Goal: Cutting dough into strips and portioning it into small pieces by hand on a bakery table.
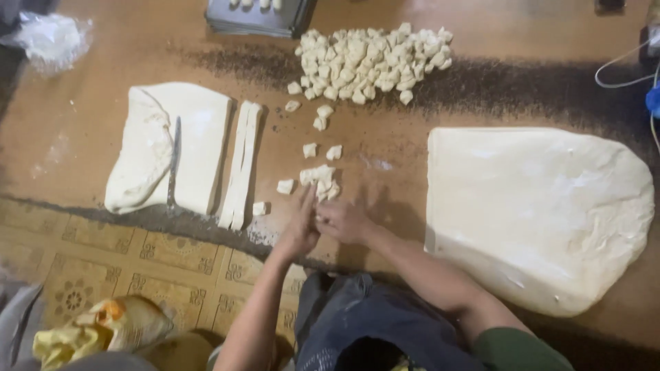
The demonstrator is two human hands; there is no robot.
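Observation:
My left hand (300,227) and my right hand (344,221) are pressed together low on the brown work surface (385,165), palms meeting around something I cannot make out. Just beyond the fingers lies a small cluster of cut dough pieces (320,180), with single pieces (285,186) scattered around it. Farther off sits a large pile of dough chunks (375,63). To the left, two long dough strips (240,165) lie beside a folded dough slab (175,144) with a knife (174,161) resting on it.
A big flat dough sheet (540,213) covers the right side. A dark baking tray (258,17) stands at the far edge, a plastic bag of flour (51,38) at far left. White cables (622,69) run at the right. Patterned flooring (137,261) and a yellow cloth (96,330) are near me.

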